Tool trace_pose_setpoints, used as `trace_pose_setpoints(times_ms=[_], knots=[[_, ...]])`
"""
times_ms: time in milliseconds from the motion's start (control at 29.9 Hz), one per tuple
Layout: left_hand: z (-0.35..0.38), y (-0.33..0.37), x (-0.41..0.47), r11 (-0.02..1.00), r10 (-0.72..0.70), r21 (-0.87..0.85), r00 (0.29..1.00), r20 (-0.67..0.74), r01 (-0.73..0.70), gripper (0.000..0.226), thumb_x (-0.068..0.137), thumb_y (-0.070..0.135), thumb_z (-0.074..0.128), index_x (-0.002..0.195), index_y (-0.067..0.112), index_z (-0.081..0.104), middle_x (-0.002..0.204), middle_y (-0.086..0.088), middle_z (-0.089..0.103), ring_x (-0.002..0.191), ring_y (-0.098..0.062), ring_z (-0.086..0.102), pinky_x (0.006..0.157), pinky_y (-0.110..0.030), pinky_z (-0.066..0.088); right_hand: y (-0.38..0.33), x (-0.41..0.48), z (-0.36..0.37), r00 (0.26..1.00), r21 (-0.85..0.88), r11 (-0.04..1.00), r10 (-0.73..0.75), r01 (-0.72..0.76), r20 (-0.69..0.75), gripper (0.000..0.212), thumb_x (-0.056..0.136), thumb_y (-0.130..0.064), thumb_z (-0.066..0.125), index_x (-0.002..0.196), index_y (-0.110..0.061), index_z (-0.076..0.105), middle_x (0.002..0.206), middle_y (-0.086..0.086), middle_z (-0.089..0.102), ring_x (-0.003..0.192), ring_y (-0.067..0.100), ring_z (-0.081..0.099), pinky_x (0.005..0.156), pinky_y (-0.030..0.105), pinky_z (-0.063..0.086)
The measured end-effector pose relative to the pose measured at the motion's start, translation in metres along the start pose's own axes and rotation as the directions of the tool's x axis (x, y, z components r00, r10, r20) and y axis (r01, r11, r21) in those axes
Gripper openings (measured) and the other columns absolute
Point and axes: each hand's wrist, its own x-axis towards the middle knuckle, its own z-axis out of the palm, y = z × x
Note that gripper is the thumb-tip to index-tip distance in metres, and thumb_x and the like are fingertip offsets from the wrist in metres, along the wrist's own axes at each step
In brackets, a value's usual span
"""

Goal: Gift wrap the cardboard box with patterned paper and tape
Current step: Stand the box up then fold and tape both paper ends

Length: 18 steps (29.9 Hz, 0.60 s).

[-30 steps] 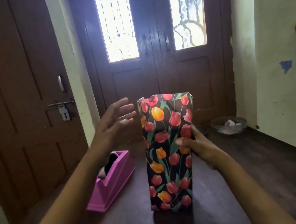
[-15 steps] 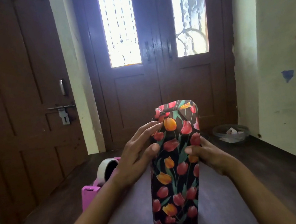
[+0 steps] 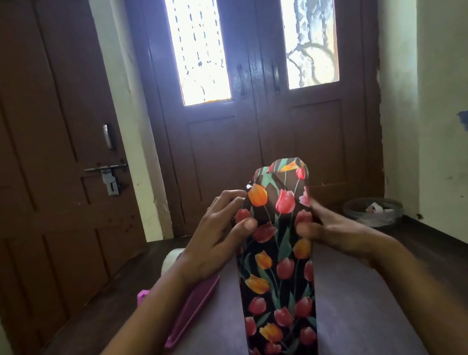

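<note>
- One tulip-papered box (image 3: 278,277)
- Two hands: left hand (image 3: 215,241), right hand (image 3: 336,233)
- One pink tape dispenser (image 3: 191,308)
- One basin (image 3: 374,212), at right
- Two door windows (image 3: 196,37) (image 3: 308,20), top centre

Dark double door (image 3: 270,147) with glass panes; basin (image 3: 373,211), perhaps holding scraps.

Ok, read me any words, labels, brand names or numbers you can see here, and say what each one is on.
No text can be read anywhere.
The box shows only printed tulips.
The tape dispenser shows no brand or label on its visible side.
The doors and the wall carry no sign. The blue patch is a mark, not writing.
</note>
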Motion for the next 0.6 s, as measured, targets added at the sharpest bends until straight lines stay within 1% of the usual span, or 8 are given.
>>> trace_pose_setpoints(times_ms=[67,100,167,234,368,468,535,602], knots=[[0.001,-0.001,0.000,1.000,0.002,0.002,1.000,0.001,-0.002,0.067,0.090,0.065,0.026,0.116,0.012,0.059,0.117,0.011,0.051,0.109,-0.016,0.050,0.089,-0.039,0.044,-0.019,-0.001,0.001,0.958,-0.145,0.983,-0.148,0.115,-0.246,0.133,0.034,-0.095,0.049,0.145,-0.032,0.009,0.151,-0.008,0.024,0.134,0.010,0.026,0.108,0.035,0.031],[0.001,0.000,0.001,1.000,0.001,0.006,1.000,0.005,-0.001,0.068,0.090,0.065,0.025,0.116,0.013,0.059,0.116,0.012,0.051,0.109,-0.014,0.050,0.089,-0.036,0.044,-0.030,-0.001,0.003,0.900,-0.255,0.949,-0.269,0.186,-0.342,0.120,0.040,-0.097,0.038,0.141,-0.035,0.019,0.148,-0.012,0.024,0.131,0.005,0.023,0.106,0.030,0.030],[0.000,0.000,0.002,1.000,0.002,0.018,1.000,0.016,-0.002,0.069,0.090,0.066,0.023,0.115,0.012,0.060,0.115,0.012,0.053,0.106,-0.012,0.050,0.087,-0.031,0.042,-0.053,0.001,0.008,0.796,-0.561,0.781,-0.512,0.274,-0.324,0.089,0.058,-0.094,0.024,0.123,-0.037,0.047,0.130,-0.018,0.041,0.122,0.000,0.030,0.098,0.024,0.029],[-0.002,0.000,0.004,1.000,-0.006,0.019,0.999,0.034,0.005,0.071,0.090,0.065,0.022,0.113,0.011,0.061,0.114,0.010,0.054,0.104,-0.011,0.050,0.086,-0.030,0.041,-0.064,0.008,0.011,0.771,-0.752,0.613,-0.592,0.241,-0.235,0.071,0.072,-0.083,0.029,0.091,-0.026,0.067,0.108,-0.013,0.059,0.112,0.007,0.041,0.093,0.031,0.034],[-0.009,0.004,0.009,0.984,-0.142,-0.094,0.987,0.077,0.149,0.061,0.088,0.066,0.020,0.106,0.029,0.065,0.110,0.020,0.058,0.109,-0.009,0.052,0.092,-0.035,0.042,-0.076,0.014,0.011,0.804,-0.692,0.699,-0.511,0.183,-0.304,0.032,0.082,-0.042,0.061,0.061,-0.018,0.060,0.076,-0.013,0.057,0.097,0.010,0.043,0.072,0.029,0.035],[-0.013,0.004,0.013,0.947,-0.242,-0.199,0.967,0.079,0.253,0.048,0.089,0.054,0.020,0.097,0.047,0.067,0.102,0.023,0.059,0.107,-0.013,0.054,0.097,-0.046,0.042,-0.068,0.011,0.008,0.737,-0.708,0.699,-0.530,0.101,-0.418,0.035,0.080,-0.028,0.061,0.049,-0.022,0.046,0.064,-0.014,0.049,0.086,0.016,0.049,0.060,0.024,0.029],[-0.014,0.003,0.015,0.949,-0.254,-0.170,0.964,0.075,0.264,0.046,0.091,0.051,0.021,0.093,0.051,0.068,0.099,0.021,0.058,0.106,-0.012,0.053,0.097,-0.048,0.041,-0.060,0.009,0.008,0.705,-0.703,0.706,-0.542,0.087,-0.458,0.033,0.081,-0.038,0.060,0.055,-0.024,0.046,0.063,-0.015,0.047,0.083,0.018,0.051,0.061,0.024,0.030],[-0.013,0.000,0.015,0.951,-0.262,-0.147,0.962,0.079,0.271,0.044,0.087,0.054,0.023,0.091,0.050,0.067,0.099,0.018,0.056,0.104,-0.010,0.052,0.095,-0.044,0.042,-0.061,0.007,0.003,0.736,-0.733,0.673,-0.545,0.098,-0.402,0.037,0.078,-0.063,0.047,0.075,-0.027,0.054,0.069,-0.018,0.050,0.086,0.015,0.050,0.068,0.028,0.037]])
